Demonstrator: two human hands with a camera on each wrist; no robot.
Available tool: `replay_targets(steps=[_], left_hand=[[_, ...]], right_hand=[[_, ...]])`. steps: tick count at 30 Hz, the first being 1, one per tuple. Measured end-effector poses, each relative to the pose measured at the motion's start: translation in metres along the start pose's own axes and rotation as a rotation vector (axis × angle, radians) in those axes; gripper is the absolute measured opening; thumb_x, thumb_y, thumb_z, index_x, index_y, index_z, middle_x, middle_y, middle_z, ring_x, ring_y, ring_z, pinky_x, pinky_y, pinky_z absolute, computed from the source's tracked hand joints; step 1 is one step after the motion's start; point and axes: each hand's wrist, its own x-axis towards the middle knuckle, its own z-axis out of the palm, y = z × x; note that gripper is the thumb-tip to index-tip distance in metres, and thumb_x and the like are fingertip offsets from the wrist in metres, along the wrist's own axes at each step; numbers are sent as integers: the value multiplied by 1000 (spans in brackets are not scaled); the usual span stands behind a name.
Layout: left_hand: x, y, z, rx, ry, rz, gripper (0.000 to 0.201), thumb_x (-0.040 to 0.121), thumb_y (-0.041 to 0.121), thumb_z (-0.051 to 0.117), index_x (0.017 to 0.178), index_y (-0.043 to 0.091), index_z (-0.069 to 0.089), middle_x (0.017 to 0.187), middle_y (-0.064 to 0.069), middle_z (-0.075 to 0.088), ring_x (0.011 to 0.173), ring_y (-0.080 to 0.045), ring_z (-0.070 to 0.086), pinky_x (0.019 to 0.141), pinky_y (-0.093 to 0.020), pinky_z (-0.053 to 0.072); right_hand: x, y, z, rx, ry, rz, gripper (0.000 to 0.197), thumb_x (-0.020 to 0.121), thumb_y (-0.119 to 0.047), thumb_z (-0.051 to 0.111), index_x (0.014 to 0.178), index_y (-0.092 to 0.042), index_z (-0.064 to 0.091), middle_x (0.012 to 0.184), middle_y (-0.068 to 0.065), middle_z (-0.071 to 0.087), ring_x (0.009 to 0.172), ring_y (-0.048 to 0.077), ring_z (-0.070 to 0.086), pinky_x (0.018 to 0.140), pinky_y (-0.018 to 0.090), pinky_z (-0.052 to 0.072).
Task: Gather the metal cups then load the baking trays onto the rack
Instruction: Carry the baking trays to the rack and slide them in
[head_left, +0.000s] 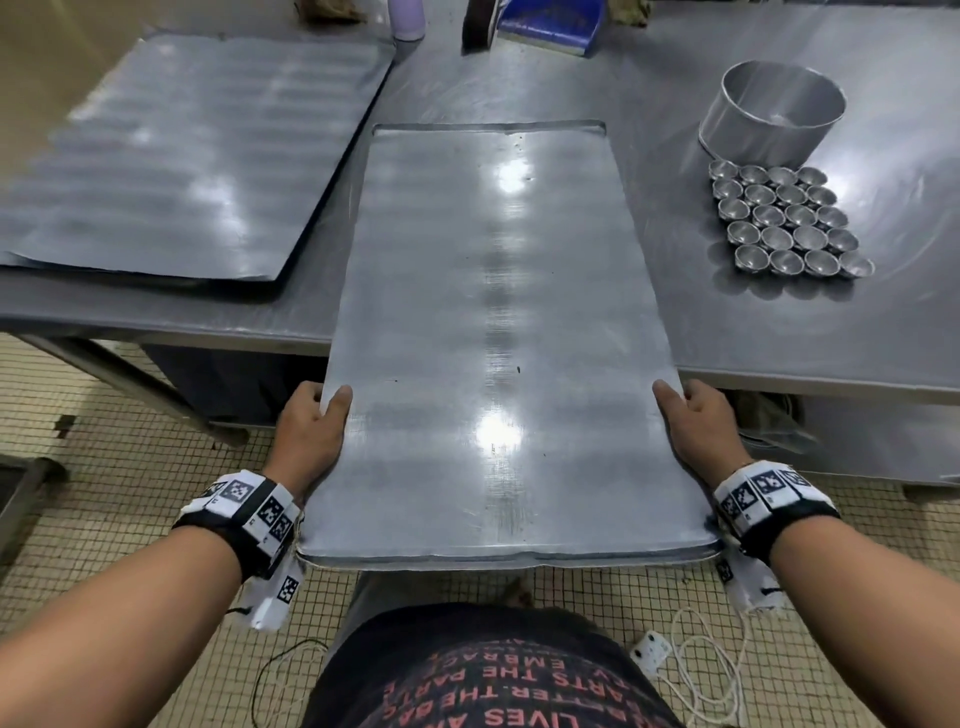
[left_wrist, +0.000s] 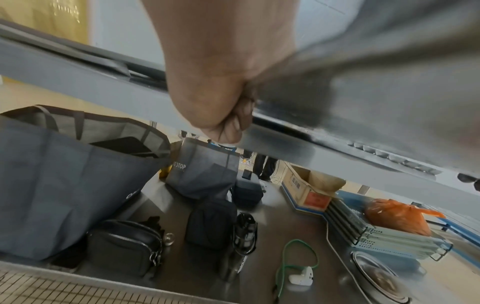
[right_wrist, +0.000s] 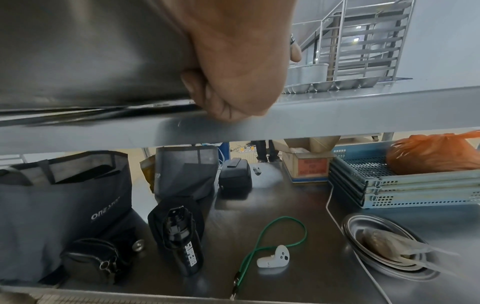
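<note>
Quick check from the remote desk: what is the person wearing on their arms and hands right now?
Both forearms are bare, with no sleeves or gloves. The left hand and right hand each have a black wrist strap wrapped in white bands printed with black-and-white square marker codes. A white tab with another code hangs under the left strap.

"ONE" on grey bag (right_wrist: 64, 205), "STOP" on 2nd bag (left_wrist: 205, 170)

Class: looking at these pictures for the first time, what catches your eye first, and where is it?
The big shiny baking tray fills the centre, half off the table's near edge, with the left hand and right hand each holding a long side. Right of it, small metal cups sit packed in rows below a round tin.
</note>
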Motion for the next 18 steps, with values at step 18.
replay_targets(steps=[18], left_hand=[[52, 105, -146, -164, 320, 229, 36, 95, 41, 63, 101, 5, 62, 79, 1, 65, 73, -16, 64, 59, -21, 45]], right_hand=[[67, -214, -19, -64, 63, -406, 43, 89, -46, 61, 94, -3, 66, 92, 18, 69, 89, 33, 63, 78, 36, 45]])
